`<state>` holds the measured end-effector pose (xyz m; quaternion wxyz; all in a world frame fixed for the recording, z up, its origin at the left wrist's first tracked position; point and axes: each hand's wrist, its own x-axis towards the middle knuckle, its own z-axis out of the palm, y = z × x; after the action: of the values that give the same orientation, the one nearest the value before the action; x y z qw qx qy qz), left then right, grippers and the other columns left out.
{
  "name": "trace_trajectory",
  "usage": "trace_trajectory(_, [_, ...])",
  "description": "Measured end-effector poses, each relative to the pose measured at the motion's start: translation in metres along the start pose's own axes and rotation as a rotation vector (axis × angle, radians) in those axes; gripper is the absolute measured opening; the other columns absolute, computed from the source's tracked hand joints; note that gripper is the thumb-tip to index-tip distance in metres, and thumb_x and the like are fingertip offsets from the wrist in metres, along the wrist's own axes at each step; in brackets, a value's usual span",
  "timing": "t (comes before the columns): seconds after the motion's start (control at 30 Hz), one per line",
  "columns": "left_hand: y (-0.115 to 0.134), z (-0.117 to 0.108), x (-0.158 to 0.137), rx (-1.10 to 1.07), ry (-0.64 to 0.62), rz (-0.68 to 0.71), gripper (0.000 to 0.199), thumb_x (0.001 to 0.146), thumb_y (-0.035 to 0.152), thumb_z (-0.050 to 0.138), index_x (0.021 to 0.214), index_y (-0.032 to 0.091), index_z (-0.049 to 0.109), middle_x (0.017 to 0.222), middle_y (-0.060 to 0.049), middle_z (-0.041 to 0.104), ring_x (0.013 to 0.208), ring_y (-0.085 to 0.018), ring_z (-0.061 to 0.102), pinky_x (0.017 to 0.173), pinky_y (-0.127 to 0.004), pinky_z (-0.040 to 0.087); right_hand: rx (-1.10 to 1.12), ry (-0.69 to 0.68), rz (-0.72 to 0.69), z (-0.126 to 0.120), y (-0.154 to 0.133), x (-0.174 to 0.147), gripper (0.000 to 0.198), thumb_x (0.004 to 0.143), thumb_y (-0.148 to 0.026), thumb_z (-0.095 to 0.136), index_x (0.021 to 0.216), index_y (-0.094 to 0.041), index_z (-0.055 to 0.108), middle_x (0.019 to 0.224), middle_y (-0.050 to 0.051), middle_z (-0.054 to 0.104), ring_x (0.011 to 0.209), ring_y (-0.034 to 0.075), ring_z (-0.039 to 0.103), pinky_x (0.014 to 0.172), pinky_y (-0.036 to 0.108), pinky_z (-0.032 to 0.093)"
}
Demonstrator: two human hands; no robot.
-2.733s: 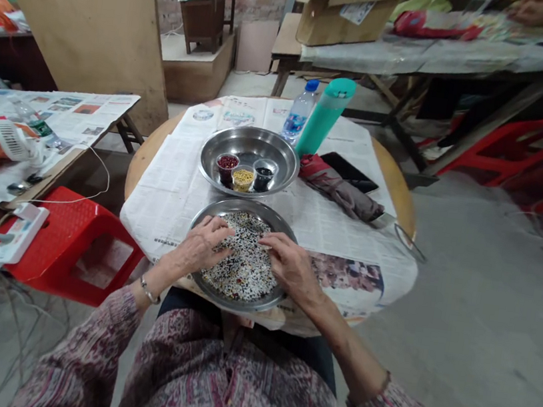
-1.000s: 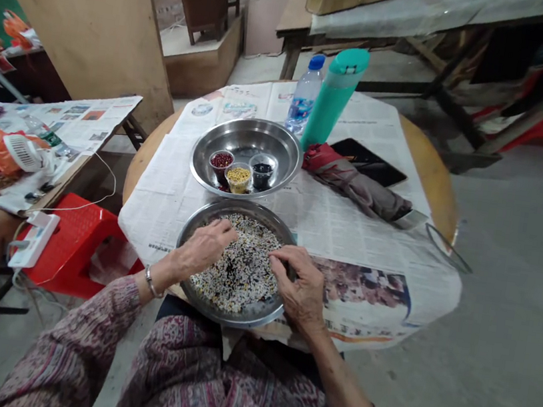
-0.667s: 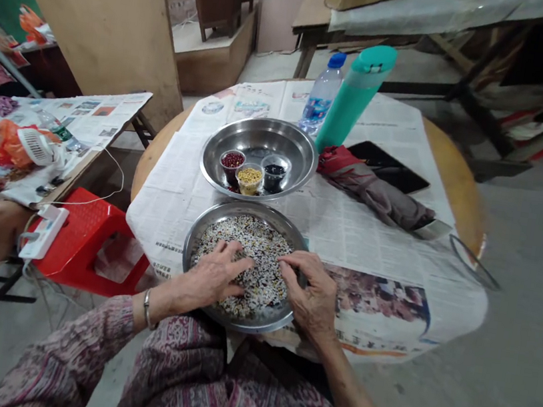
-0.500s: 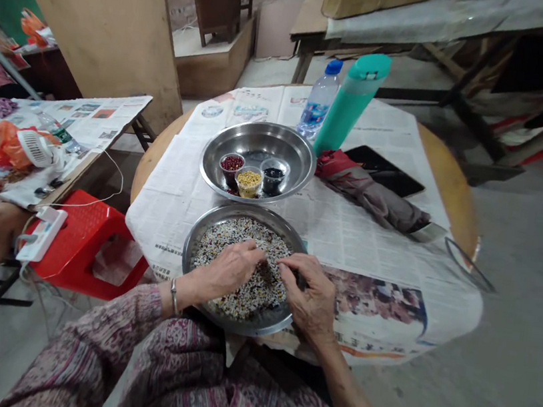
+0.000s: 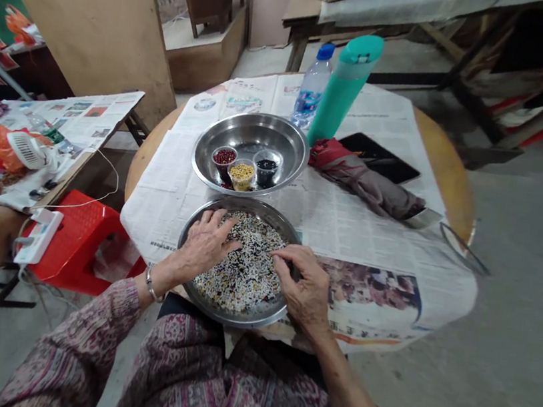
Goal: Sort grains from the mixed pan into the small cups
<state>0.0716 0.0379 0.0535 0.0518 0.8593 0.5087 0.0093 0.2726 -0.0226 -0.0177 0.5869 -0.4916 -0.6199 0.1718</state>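
Observation:
A steel basin [image 5: 255, 322] in front of me holds a spread of mixed grains and beans [image 5: 246, 274], mostly white and black with some yellow. My left hand [image 5: 208, 245], a bracelet at its wrist, lies with fingers spread over the basin's left side. On the right, my right hand [image 5: 304, 285] reaches over the rim, thumb and fingertips pinched together; what is between them is too small to see. Behind stands a second steel basin [image 5: 281, 131] with three clear cups: red beans [image 5: 224, 156], yellow beans [image 5: 242, 172] and black beans [image 5: 267, 165].
Newspaper covers the round table [image 5: 151, 193]. Behind the basins stand a water bottle [image 5: 312, 88] and a green bottle [image 5: 346, 86]. A folded umbrella [image 5: 370, 184] and a dark tablet [image 5: 382, 157] lie right. A red stool [image 5: 78, 244] with a power strip [image 5: 39, 237] is at left, beside a seated person.
My left hand has moved left from the middle of the grains and spread its fingers. My right hand stays pinched at the basin's right side. The view has shifted slightly.

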Motion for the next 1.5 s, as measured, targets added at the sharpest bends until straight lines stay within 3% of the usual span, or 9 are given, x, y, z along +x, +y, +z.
trace_trajectory(0.1, [0.010, -0.001, -0.017, -0.035, -0.092, 0.003, 0.058, 0.085, 0.047, 0.070, 0.135, 0.025, 0.050, 0.136, -0.013, 0.046, 0.122, -0.033, 0.047, 0.091, -0.046, 0.054, -0.004, -0.002, 0.001, 0.000, 0.000, 0.000, 0.012, 0.087, -0.013, 0.061, 0.087, -0.023, 0.068, 0.083, 0.003, 0.069, 0.083, 0.019, 0.062, 0.080, 0.036, 0.050])
trace_trajectory(0.23, [0.026, 0.007, -0.026, -0.248, -0.191, 0.204, 0.023, 0.097, 0.019, 0.052, 0.119, 0.021, 0.057, 0.113, -0.007, 0.054, 0.102, -0.019, 0.056, 0.091, -0.033, 0.052, -0.021, 0.003, -0.004, 0.000, -0.001, 0.001, 0.011, 0.087, -0.014, 0.061, 0.086, -0.022, 0.068, 0.083, 0.003, 0.069, 0.082, 0.019, 0.062, 0.080, 0.036, 0.051])
trace_trajectory(0.43, [0.041, 0.023, -0.004, -0.160, -0.022, 0.468, 0.031, 0.090, 0.036, 0.065, 0.114, 0.018, 0.059, 0.126, -0.011, 0.054, 0.116, -0.027, 0.049, 0.100, -0.043, 0.047, -0.026, 0.003, 0.024, 0.000, -0.004, 0.001, 0.010, 0.088, -0.017, 0.060, 0.088, -0.022, 0.068, 0.085, 0.004, 0.069, 0.083, 0.019, 0.063, 0.079, 0.036, 0.052])
trace_trajectory(0.7, [0.017, 0.004, 0.001, -0.051, 0.005, 0.253, 0.017, 0.098, 0.013, 0.044, 0.097, 0.018, 0.060, 0.102, -0.007, 0.059, 0.097, -0.019, 0.055, 0.084, -0.031, 0.051, -0.016, 0.001, 0.002, 0.001, -0.003, 0.002, 0.010, 0.088, -0.017, 0.061, 0.087, -0.023, 0.068, 0.082, 0.003, 0.069, 0.081, 0.019, 0.063, 0.078, 0.037, 0.052])
trace_trajectory(0.87, [0.012, -0.016, 0.002, -0.063, 0.027, 0.281, 0.023, 0.097, 0.006, 0.042, 0.092, 0.017, 0.061, 0.097, -0.006, 0.060, 0.094, -0.018, 0.056, 0.084, -0.029, 0.051, -0.010, -0.008, -0.007, 0.001, 0.000, 0.002, 0.010, 0.087, -0.016, 0.062, 0.088, -0.023, 0.068, 0.083, 0.003, 0.069, 0.082, 0.019, 0.063, 0.077, 0.036, 0.051])
trace_trajectory(1.0, [0.008, -0.034, 0.027, -0.135, 0.221, 0.274, 0.023, 0.101, 0.014, 0.041, 0.099, 0.015, 0.064, 0.096, -0.006, 0.063, 0.092, -0.016, 0.058, 0.083, -0.029, 0.050, -0.013, -0.014, -0.015, 0.002, 0.001, 0.001, 0.011, 0.088, -0.015, 0.061, 0.089, -0.023, 0.068, 0.083, 0.003, 0.068, 0.083, 0.019, 0.062, 0.077, 0.036, 0.051])
trace_trajectory(1.13, [-0.009, -0.048, 0.071, -0.100, 0.391, 0.122, 0.025, 0.102, 0.024, 0.045, 0.099, 0.017, 0.069, 0.095, -0.006, 0.067, 0.090, -0.018, 0.057, 0.083, -0.033, 0.048, -0.016, -0.009, 0.000, 0.002, 0.001, 0.001, 0.010, 0.088, -0.015, 0.061, 0.088, -0.023, 0.067, 0.083, 0.004, 0.068, 0.083, 0.019, 0.062, 0.078, 0.037, 0.051])
trace_trajectory(1.33, [-0.037, -0.044, 0.125, -0.008, 0.287, 0.073, 0.012, 0.090, 0.027, 0.063, 0.091, 0.025, 0.075, 0.096, -0.005, 0.069, 0.098, -0.024, 0.053, 0.088, -0.037, 0.042, -0.002, -0.007, 0.008, 0.002, 0.000, 0.002, 0.010, 0.088, -0.016, 0.060, 0.087, -0.023, 0.067, 0.082, 0.003, 0.068, 0.082, 0.019, 0.062, 0.077, 0.037, 0.051])
trace_trajectory(1.5, [-0.040, -0.034, 0.138, -0.037, 0.261, 0.051, 0.012, 0.087, 0.022, 0.063, 0.084, 0.023, 0.075, 0.088, -0.006, 0.067, 0.097, -0.025, 0.053, 0.087, -0.039, 0.041, 0.000, -0.002, 0.011, 0.002, 0.000, 0.003, 0.010, 0.088, -0.017, 0.060, 0.085, -0.023, 0.067, 0.081, 0.003, 0.068, 0.081, 0.019, 0.062, 0.077, 0.037, 0.052])
